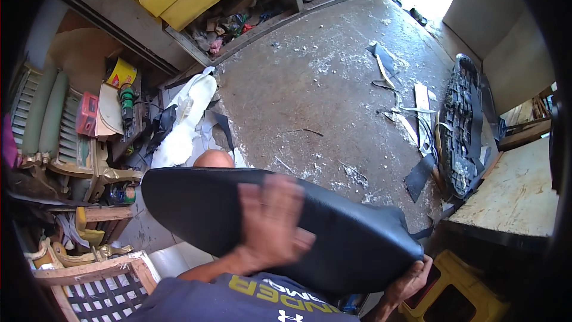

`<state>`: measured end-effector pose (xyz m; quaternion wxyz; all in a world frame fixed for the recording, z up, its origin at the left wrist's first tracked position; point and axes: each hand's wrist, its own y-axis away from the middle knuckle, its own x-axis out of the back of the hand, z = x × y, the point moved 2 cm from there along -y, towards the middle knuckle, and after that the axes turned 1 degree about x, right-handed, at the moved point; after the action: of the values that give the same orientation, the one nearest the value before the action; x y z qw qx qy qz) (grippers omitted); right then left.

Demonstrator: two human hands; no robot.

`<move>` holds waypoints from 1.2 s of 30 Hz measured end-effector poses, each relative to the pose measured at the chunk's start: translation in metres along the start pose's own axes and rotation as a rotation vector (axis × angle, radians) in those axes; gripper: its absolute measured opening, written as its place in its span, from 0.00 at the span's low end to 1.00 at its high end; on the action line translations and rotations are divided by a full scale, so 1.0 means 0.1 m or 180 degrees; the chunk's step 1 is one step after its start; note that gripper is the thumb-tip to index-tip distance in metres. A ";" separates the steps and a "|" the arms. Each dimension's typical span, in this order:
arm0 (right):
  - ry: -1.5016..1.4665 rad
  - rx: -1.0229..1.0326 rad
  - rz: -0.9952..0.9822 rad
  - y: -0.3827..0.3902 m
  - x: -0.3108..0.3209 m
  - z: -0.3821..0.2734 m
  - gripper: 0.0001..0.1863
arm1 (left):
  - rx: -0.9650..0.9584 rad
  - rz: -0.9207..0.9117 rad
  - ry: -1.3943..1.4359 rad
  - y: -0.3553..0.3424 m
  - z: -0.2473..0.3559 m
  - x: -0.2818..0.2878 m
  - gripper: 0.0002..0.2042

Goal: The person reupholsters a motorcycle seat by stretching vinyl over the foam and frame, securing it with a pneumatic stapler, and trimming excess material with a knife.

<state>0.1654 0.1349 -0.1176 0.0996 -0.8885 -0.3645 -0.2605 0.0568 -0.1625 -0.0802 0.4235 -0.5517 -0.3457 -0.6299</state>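
"Floor (268,95) takes up most of it, grey and scattered with pale crumbs. What's next in size?"

"The pale board (512,197) at the right, then the long black seat (339,238). The seat lies slantwise in front of the person's body, its rounded end to the left."

"And around it?"

"A ridged black piece (459,125) stands on the far right side of the floor. Left of the middle lies a long white piece (193,104), and a yellow stool (476,289) sits at the lower right, near the seat's narrower end."

"Now the hands?"

"The left hand (271,220) is blurred, fingers spread, palm towards the seat's smooth top; I can't tell whether it presses or skims just above. It grasps nothing. The right hand (411,277) is clamped on the seat's right end, thumb over the edge."

"Anything smaller?"

"A green-bodied tool (127,102) among the clutter at the left, and a thin dark strip (305,132) on the floor."
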 end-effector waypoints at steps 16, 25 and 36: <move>-0.1602 0.1471 0.0009 -0.31 -0.13 -0.27 0.47 | 0.0196 -0.4292 0.4114 -1.55 0.23 0.39 0.38; -0.0630 0.0154 0.0175 -0.26 -0.08 -0.75 0.25 | 0.0476 -0.3668 0.4071 -1.92 0.45 0.05 0.28; -0.1269 0.0280 0.0005 -0.32 -0.16 0.00 0.27 | 0.0267 -0.3256 0.3410 -1.45 0.57 -0.73 0.33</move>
<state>0.1333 0.1478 -0.1263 0.0644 -0.9175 -0.3873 -0.0633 -0.0501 -0.0414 -0.1385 0.2086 0.0778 -0.3293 -0.9176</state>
